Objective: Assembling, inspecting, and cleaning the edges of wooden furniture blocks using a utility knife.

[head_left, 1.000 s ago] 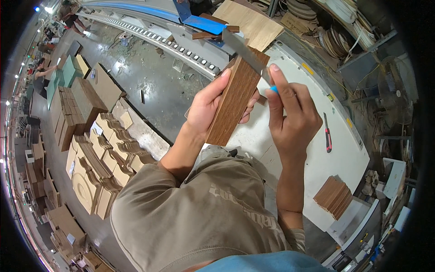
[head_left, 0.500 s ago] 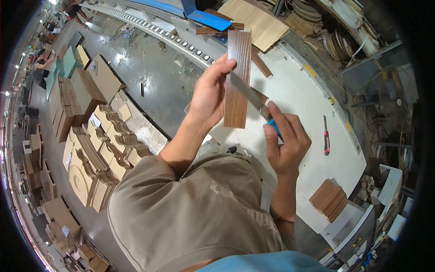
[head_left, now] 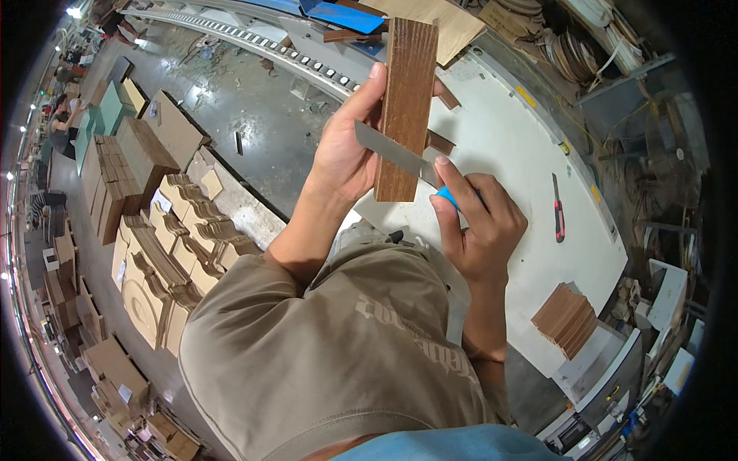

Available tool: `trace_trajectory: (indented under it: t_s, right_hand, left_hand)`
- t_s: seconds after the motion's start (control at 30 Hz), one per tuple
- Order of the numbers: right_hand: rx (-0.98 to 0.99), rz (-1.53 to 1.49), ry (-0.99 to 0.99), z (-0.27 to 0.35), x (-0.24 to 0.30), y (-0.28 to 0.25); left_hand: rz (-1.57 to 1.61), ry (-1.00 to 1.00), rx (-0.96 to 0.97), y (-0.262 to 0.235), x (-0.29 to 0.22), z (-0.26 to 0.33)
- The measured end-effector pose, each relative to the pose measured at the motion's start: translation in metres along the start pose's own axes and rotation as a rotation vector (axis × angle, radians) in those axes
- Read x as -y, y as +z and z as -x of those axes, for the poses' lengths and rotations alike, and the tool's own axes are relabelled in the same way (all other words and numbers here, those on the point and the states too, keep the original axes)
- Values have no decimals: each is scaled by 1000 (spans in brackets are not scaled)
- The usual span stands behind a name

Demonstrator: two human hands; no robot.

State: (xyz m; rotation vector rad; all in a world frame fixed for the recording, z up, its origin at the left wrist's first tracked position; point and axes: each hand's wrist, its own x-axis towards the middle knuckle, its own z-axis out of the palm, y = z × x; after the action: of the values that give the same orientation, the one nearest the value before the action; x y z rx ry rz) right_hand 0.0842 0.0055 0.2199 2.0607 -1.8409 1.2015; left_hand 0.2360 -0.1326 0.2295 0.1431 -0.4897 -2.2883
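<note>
My left hand (head_left: 344,146) grips a short brown wood-grain board (head_left: 409,84) from its left side and holds it upright above the white table. The thumb lies along the board's left edge, while the other fingers are mostly hidden behind it. A flat grey file (head_left: 394,154) with a blue handle is in my right hand (head_left: 486,215), its forefinger stretched along the tool. The file slants across the lower part of the board's face, its tip reaching past the left edge toward my left palm.
On the white table (head_left: 500,131) lie a red-and-black utility knife (head_left: 559,209) and a stack of brown wood pieces (head_left: 565,320). More strips (head_left: 440,143) lie behind the held board. Stacked shaped panels (head_left: 177,257) stand on the left. A person (head_left: 63,123) is far left.
The board has turned to show a different, plainer face and moved slightly up. The file has shifted left and down across it. My left thumb has moved off the face to the edge.
</note>
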Motion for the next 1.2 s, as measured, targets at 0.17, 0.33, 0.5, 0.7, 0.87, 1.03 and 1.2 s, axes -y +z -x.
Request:
trace_trajectory:
  t_s: [0.17, 0.33, 0.5, 0.7, 0.87, 1.03, 1.2]
  right_hand:
    - [-32, 21, -22, -1, -2, 5]
    - [-23, 67, -43, -4, 0, 7]
    - [-117, 122, -60, -8, -7, 12]
    - [-55, 83, -20, -11, -11, 6]
    - [-106, 51, -13, -20, -13, 4]
    - [-144, 68, -35, -26, -18, 8]
    - [-227, 137, 0, -33, -34, 8]
  left_hand:
    - [-21, 26, -45, -8, 1, -1]
    - [-65, 57, -48, -10, -3, -1]
    - [30, -2, -113, -3, 3, 7]
    - [24, 8, 14, -13, 8, 5]
    - [-100, 0, -103, 3, 15, 11]
    - [-68, -51, -104, -11, 12, 17]
    - [-114, -100, -11, -9, 19, 19]
